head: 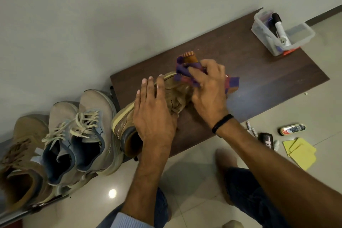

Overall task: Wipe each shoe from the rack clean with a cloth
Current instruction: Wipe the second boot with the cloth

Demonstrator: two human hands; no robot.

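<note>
Now wiping the brown shoe (pixel 124 122)

We steady the brown shoe on the tabletop (pixel 259 72) with our left hand (pixel 155 116) laid flat, while our right hand (pixel 209 87) grips the cloth (pixel 183 68) on its toe. The grey pair (pixel 83 127) and tan shoe (pixel 24 153) beside it probably wait their turn.

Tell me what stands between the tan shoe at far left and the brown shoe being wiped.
In the head view, a pair of grey sneakers with pale laces stands between the tan shoe and the brown shoe.
</note>
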